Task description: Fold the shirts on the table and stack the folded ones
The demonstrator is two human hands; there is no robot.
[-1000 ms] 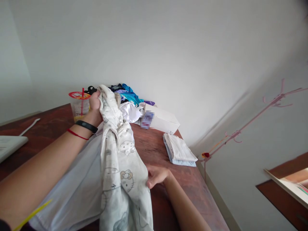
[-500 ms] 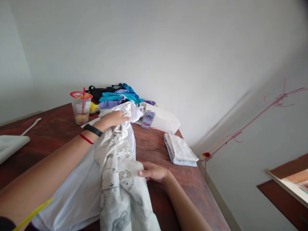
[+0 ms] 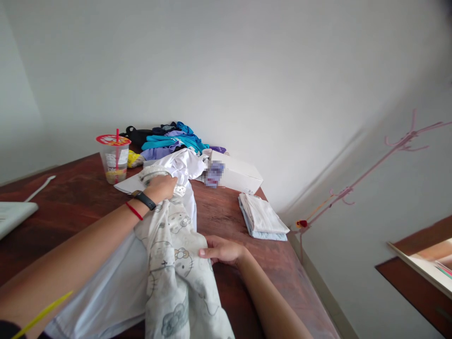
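White pants with a grey cartoon-cat print (image 3: 183, 263) lie lengthwise in front of me, bunched at the far end. My left hand (image 3: 161, 188) is closed on the gathered cloth near that end, its fingertips partly hidden. At the right edge of the pants, my right hand (image 3: 221, 249) pinches the cloth, thumb on top and fingers mostly hidden beneath. Under the pants spreads a larger white garment (image 3: 106, 287), which reaches from the table's near side to the far pile.
On the dark red table (image 3: 226, 212) are a lidded plastic cup with straw (image 3: 116, 162), a heap of clothes (image 3: 169, 141), a white box (image 3: 240, 172) and a folded cloth stack (image 3: 264, 216). A white device (image 3: 16, 216) sits left; a pink coat rack (image 3: 374, 165) stands right.
My left hand has come down and slightly nearer, and the bunched far end of the pants now spreads more around it. My right hand keeps its hold at the edge.
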